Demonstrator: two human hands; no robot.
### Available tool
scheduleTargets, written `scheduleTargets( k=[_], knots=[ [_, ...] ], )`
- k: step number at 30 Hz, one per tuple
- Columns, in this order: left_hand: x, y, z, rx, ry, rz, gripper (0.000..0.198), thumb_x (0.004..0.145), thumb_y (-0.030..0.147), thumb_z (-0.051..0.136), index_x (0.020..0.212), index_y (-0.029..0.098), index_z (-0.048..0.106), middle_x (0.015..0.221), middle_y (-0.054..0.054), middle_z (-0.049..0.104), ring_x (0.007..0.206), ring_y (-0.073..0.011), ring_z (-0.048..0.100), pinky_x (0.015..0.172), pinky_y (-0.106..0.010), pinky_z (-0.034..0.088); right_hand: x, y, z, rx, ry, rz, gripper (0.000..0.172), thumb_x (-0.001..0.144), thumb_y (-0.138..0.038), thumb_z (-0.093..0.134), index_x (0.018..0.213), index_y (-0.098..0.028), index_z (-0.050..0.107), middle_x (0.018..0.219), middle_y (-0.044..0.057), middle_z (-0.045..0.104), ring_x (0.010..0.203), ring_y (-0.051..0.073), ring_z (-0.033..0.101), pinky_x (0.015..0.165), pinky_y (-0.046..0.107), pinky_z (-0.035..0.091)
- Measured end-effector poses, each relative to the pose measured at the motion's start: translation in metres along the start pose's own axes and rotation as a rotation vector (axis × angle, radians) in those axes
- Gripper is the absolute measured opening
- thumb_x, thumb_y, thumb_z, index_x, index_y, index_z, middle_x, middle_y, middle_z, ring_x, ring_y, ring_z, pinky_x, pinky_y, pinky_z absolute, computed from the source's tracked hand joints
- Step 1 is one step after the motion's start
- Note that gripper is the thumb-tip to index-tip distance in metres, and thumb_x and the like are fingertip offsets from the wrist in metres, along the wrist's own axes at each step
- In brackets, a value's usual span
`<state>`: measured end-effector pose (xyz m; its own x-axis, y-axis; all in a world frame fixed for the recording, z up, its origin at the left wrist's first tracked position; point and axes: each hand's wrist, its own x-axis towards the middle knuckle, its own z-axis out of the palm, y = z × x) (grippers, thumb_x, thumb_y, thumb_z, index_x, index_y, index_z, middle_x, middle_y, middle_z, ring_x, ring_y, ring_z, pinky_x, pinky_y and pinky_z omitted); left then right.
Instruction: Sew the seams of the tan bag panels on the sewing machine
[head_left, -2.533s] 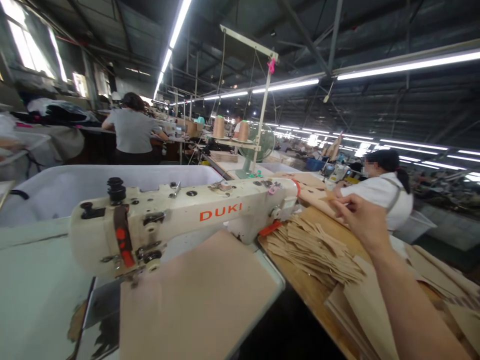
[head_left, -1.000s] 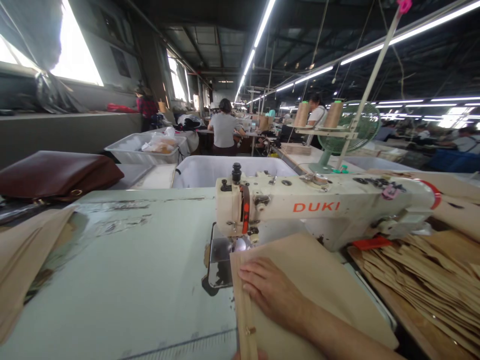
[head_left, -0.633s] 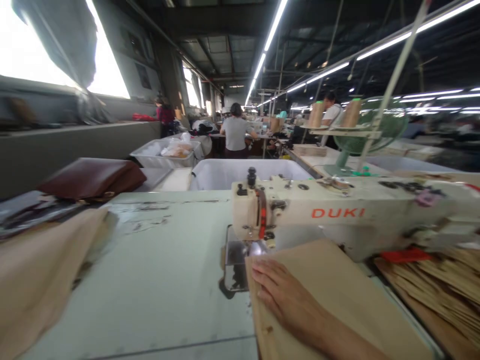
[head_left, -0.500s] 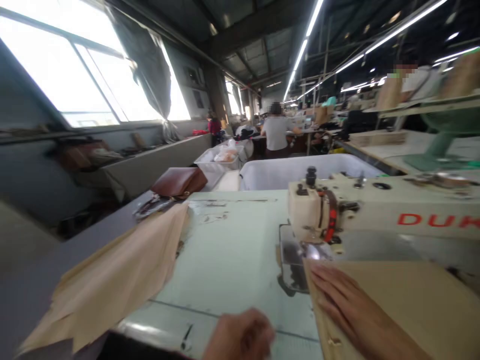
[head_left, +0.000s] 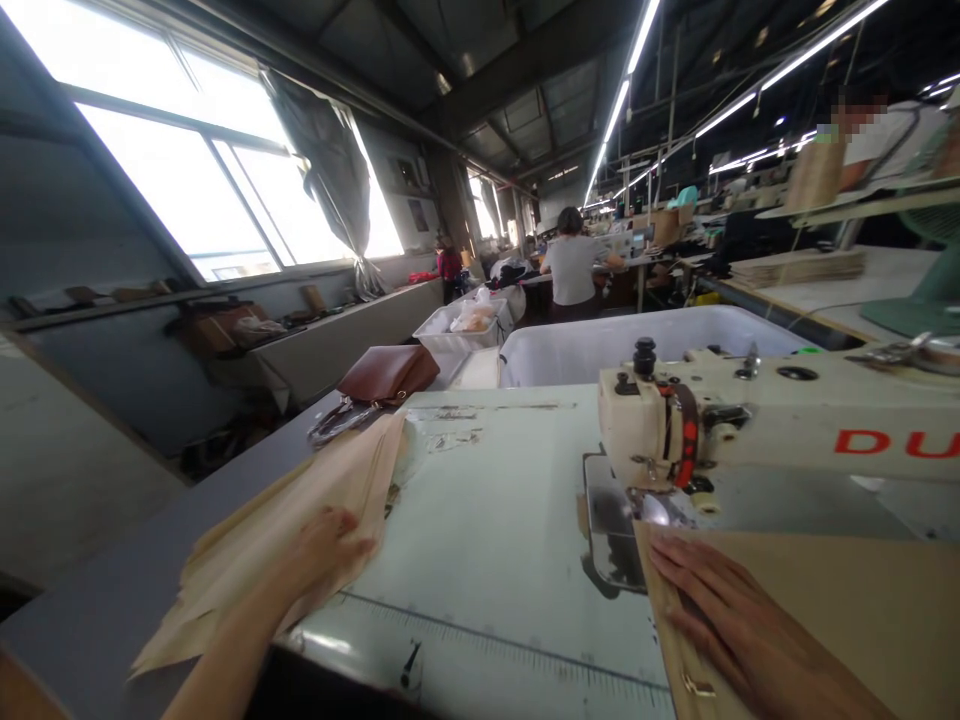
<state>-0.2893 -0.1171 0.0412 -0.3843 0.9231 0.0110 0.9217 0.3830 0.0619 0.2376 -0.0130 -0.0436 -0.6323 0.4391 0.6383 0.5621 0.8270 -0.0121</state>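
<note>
My left hand (head_left: pixel 326 555) lies on a stack of thin beige sheets (head_left: pixel 247 560) left of the sewing machine. Its fingers are loosely bent but apart, with no sheet gripped between them. On the right, my right hand (head_left: pixel 724 615) rests flat on a beige panel (head_left: pixel 847 600), its fingertips close to the needle area. The panel's front corner reaches the presser foot of the sewing machine (head_left: pixel 652 420). A small gold-coloured metal piece (head_left: pixel 699 686) shows near the panel's left border, below my right hand.
A brown leather bag (head_left: pixel 386 373) sits behind the beige stack. The pale green machine bed (head_left: pixel 480 510) carries a ruler strip (head_left: pixel 510 640) along its front. Beyond stand a large white bin (head_left: pixel 645 330) and a smaller white crate (head_left: pixel 450 340). Co-workers appear farther back.
My left hand has moved from the front middle of the bed leftward onto the beige stack. My right hand stays on the panel. The view has shifted slightly left.
</note>
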Motion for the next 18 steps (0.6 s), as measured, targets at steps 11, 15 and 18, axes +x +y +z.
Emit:
scheduleTargets(
  k=[11,15,18],
  knots=[
    [-0.025,-0.01,0.008,-0.036,-0.127,0.073,0.025,0.09,0.031,0.064,0.109,0.014,0.065,0.115,-0.009,0.065,0.113,-0.0258,0.058,0.102,-0.047,0.039,-0.004,0.003,0.008,0.058,0.013,0.011,0.043,0.097,-0.039,0.049,0.134,-0.021,0.06,0.135,0.008,0.061,0.116,0.026,0.063,0.094,0.039,0.056],
    [-0.03,-0.008,-0.014,-0.094,-0.108,0.075,0.031,0.095,0.041,0.05,0.096,0.018,0.071,0.094,-0.005,0.073,0.094,-0.0242,0.066,0.088,-0.036,0.046,-0.009,0.005,0.012,0.03,-0.005,0.005,0.045,0.097,-0.041,0.049,0.136,-0.02,0.059,0.136,0.009,0.06,0.118,0.027,0.062,0.095,0.041,0.055],
    [-0.035,-0.01,-0.031,-0.142,-0.086,0.062,0.04,0.092,0.049,0.046,0.091,0.022,0.075,0.09,-0.001,0.075,0.092,-0.0272,0.068,0.08,-0.029,0.047,-0.011,0.006,0.015,0.018,0.007,0.001,0.045,0.097,-0.042,0.049,0.136,-0.019,0.058,0.135,0.009,0.06,0.118,0.027,0.062,0.095,0.042,0.055]
  ],
)
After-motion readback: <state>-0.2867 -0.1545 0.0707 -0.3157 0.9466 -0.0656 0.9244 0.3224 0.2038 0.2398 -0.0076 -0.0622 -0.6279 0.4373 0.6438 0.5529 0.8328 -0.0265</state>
